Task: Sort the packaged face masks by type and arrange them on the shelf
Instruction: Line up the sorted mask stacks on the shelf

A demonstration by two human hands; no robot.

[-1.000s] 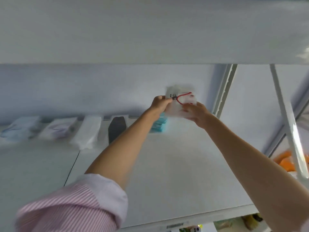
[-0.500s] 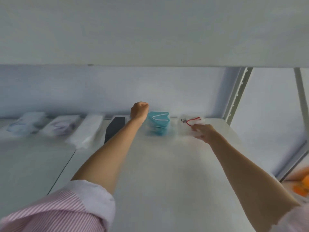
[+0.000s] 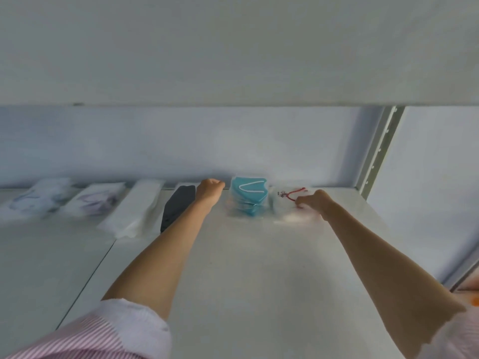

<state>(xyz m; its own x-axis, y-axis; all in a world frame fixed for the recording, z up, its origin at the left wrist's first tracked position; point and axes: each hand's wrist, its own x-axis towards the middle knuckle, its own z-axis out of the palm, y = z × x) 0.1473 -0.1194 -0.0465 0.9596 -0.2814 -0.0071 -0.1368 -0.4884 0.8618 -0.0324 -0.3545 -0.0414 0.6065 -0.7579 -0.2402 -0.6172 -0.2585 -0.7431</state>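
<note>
Nearest to us, a pink striped sleeve (image 3: pixel 85 335) covers the left upper arm; both forearms reach across the white shelf (image 3: pixel 259 281) toward its back edge. Our left hand (image 3: pixel 209 191) is curled into a fist between the black mask pack (image 3: pixel 177 207) and the teal mask stack (image 3: pixel 248 199); we cannot tell whether it holds anything. Our right hand (image 3: pixel 315 202) rests on the clear pack with a red ear loop (image 3: pixel 287 203), fingers bent onto it; whether it pinches or only presses is unclear. That pack lies on the shelf just right of the teal stack. Further left along the back sit a white pack (image 3: pixel 134 208) and two pale packs (image 3: pixel 93 199).

Step in hand, as we judge it: seating the red-loop pack in the row. The next move calls for releasing it squarely beside the teal stack. No brand, label or writing is legible.
</note>
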